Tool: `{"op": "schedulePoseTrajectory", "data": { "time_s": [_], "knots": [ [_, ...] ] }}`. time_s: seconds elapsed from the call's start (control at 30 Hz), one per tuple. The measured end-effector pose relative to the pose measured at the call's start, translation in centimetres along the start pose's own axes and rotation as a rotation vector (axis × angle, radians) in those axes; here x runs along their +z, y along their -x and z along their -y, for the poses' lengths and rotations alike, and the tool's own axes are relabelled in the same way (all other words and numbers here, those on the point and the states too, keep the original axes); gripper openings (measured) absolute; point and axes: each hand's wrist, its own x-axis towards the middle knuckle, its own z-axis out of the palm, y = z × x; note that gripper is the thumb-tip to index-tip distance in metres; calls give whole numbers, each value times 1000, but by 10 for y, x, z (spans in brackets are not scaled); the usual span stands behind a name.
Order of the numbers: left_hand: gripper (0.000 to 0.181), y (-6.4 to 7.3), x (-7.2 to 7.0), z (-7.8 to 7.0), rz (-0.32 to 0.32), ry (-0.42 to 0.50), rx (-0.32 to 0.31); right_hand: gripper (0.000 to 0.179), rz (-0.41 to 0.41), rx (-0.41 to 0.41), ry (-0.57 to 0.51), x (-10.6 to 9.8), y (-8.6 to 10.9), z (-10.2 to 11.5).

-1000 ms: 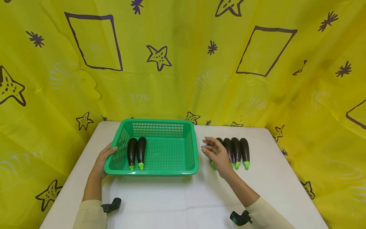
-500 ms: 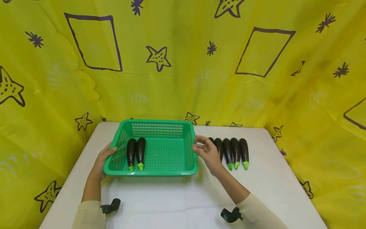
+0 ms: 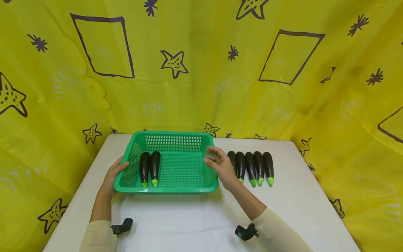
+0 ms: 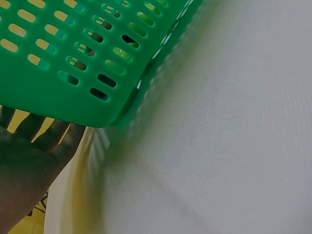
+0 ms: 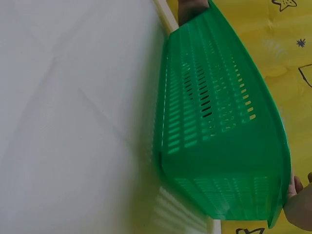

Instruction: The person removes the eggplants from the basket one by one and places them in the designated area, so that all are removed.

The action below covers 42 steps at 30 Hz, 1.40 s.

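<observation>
A green plastic basket [image 3: 176, 190] with slotted walls stands on the white table in the head view. Inside its left part, two dark eggplants [image 3: 155, 166] lie side by side, green stem ends toward me. My left hand [image 3: 110, 178] holds the basket's left rim, thumb on top and fingers under it, as the left wrist view shows. Above the basket's right rim is my right hand [image 3: 224, 171], holding nothing, its fingers loosely bent over the inside. Several more eggplants [image 3: 259, 166] lie in a row on the table right of it; the hand and forearm partly hide the leftmost one.
The white-covered table [image 3: 176, 227] runs up to a yellow curtain [image 3: 201, 98] printed with stars and frames, which also hangs along both sides. Each wrist carries a small black camera [image 3: 246, 231].
My right hand has moved left from above the row of eggplants to over the basket's right rim, uncovering more of the row. My left hand keeps its hold on the basket.
</observation>
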Motion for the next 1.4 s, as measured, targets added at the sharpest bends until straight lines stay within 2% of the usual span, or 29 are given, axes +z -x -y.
{"op": "schedulePoseTrajectory", "data": {
  "time_s": [0.47,0.9,1.13,1.4],
  "knots": [
    [66,-1,-1,1,3,6,-2,57,56,4,17,28,-14,4],
    [66,0,-1,0,6,9,-1,59,130,91,57,57,-26,12],
    [66,-1,0,-3,12,-10,0,59,188,138,29,75,-37,18],
    [66,2,1,0,-3,-22,-12,56,206,190,-49,97,-45,19]
  ]
}}
